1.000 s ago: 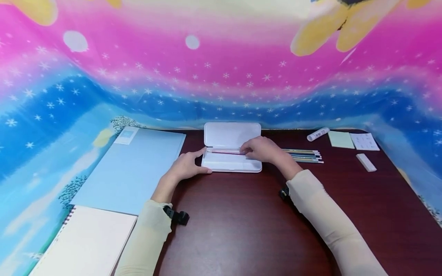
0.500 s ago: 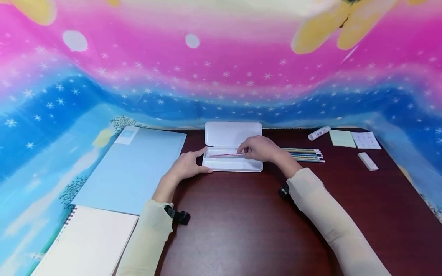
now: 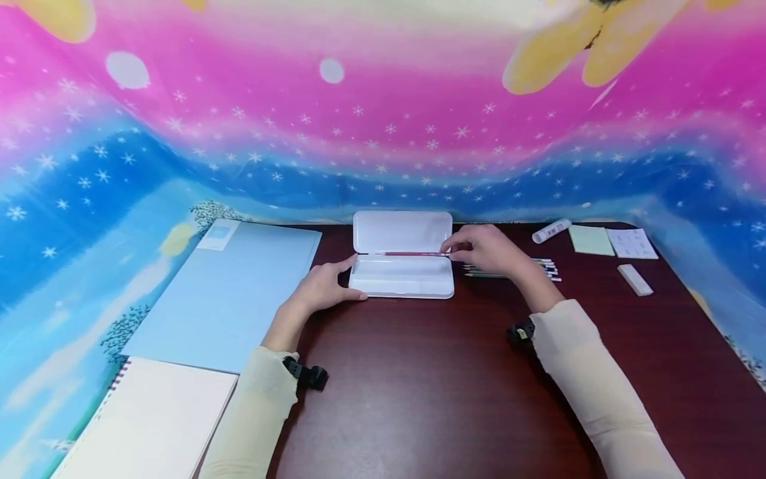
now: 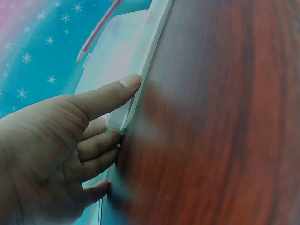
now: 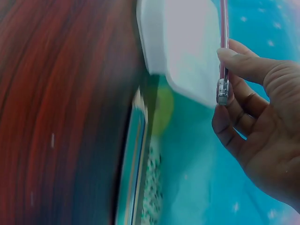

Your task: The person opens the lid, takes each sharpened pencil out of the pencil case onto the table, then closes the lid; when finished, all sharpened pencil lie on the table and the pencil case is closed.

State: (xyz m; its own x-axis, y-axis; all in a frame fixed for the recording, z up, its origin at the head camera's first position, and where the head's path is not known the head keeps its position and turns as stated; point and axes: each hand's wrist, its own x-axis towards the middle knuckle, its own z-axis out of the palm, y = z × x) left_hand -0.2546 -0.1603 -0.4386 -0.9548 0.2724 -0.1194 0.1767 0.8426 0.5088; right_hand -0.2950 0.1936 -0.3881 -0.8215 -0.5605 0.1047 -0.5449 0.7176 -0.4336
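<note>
No text is legible; the white card's (image 3: 633, 244) print seems too small.

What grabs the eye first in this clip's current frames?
The open white pencil case at the table's far middle, steadied by the left hand. Above it, the right hand pinches a pink pencil by its eraser end. More pencils lie just right.

My head view is bright and evenly lit, sharp at centre but bowed at the edges. Both wrist views come dimmer, bluish, with blurred, smeared table wood.
</note>
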